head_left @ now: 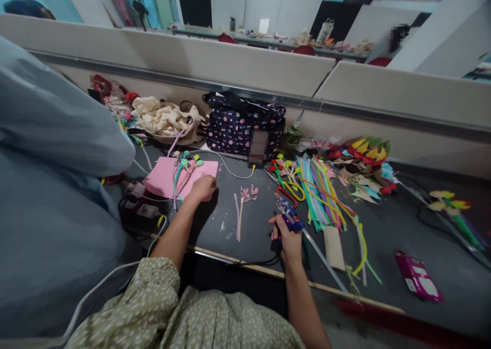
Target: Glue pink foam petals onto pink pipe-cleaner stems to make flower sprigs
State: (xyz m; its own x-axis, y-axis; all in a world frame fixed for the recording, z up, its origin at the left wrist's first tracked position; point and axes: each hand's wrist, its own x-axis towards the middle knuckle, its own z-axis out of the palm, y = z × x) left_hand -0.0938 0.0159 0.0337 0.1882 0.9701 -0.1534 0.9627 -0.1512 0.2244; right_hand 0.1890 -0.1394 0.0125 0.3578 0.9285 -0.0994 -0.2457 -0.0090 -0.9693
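Blue glue gun [292, 221] gripped in our right hand [288, 236]. Left hand [203, 187] at pink paper [158, 177]; we can't tell its fingers' grip.

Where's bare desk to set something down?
Free: desk between the pipe cleaners and magenta packet; a narrower patch between the pale sticks and the glue gun in the right hand. Crowded: both sides of the dotted bag.

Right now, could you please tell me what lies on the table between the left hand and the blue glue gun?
In the head view, two thin pale pink strips and some small crumpled pink pieces lie between them.
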